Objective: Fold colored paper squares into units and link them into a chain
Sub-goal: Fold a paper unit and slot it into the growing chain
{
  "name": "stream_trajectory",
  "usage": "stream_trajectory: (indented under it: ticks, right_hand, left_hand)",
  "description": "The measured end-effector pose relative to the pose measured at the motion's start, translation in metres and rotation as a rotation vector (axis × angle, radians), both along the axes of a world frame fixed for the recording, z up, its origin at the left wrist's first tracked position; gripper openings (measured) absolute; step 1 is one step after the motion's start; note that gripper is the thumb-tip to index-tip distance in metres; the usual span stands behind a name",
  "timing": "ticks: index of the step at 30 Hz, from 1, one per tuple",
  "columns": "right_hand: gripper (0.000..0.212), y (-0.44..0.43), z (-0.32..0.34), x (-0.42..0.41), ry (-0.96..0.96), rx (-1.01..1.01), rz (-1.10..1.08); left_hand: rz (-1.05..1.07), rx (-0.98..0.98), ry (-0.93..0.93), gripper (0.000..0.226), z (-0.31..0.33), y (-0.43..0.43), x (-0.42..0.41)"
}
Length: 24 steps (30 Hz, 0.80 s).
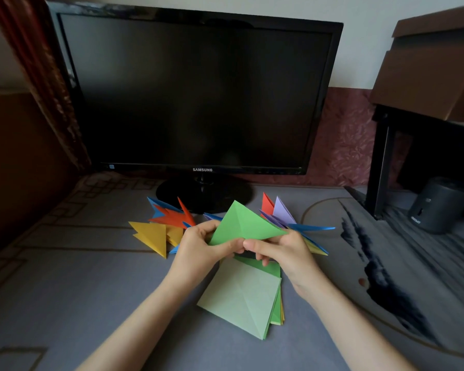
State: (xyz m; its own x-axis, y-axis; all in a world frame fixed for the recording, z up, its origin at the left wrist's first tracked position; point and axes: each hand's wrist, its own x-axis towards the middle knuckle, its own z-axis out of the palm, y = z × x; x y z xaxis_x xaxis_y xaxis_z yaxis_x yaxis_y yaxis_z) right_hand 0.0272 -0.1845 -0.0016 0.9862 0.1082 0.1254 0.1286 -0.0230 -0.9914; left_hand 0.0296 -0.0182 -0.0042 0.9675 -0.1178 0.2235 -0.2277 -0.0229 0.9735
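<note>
Left of the green paper (241,223) lie yellow units (152,235) and red and blue units (169,214) on the tabletop (65,277). The left hand (202,249) and right hand (281,253) hold the green paper just above a green stack (241,293), fingers (255,246) of both clamped on its lower edge. Right of it sit purple units (281,211) and more blue units (311,228). A monitor (198,95) stands behind.

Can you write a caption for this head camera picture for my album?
Both hands fold a green paper above the paper stack, folded units beside a Samsung monitor.
</note>
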Motion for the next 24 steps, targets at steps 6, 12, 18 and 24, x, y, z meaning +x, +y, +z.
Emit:
stream_trajectory:
  ticks: [6,12,18,24]
  right_hand:
    - [0.02,-0.005,0.001,0.002,0.02,-0.012,0.009]
    - [0.019,-0.011,0.003,0.004,-0.01,0.011,-0.054]
    - [0.023,-0.017,0.002,0.007,-0.032,0.016,-0.097]
    - [0.026,-0.017,0.002,0.008,-0.037,0.061,-0.115]
  left_hand:
    - [-0.028,-0.032,0.0,0.015,0.002,-0.001,0.001]
    - [-0.019,-0.041,0.027,0.016,0.001,0.001,0.003]
    - [-0.013,-0.071,0.05,0.017,0.0,0.002,0.005]
    - [-0.01,-0.071,0.043,0.017,-0.001,0.001,0.005]
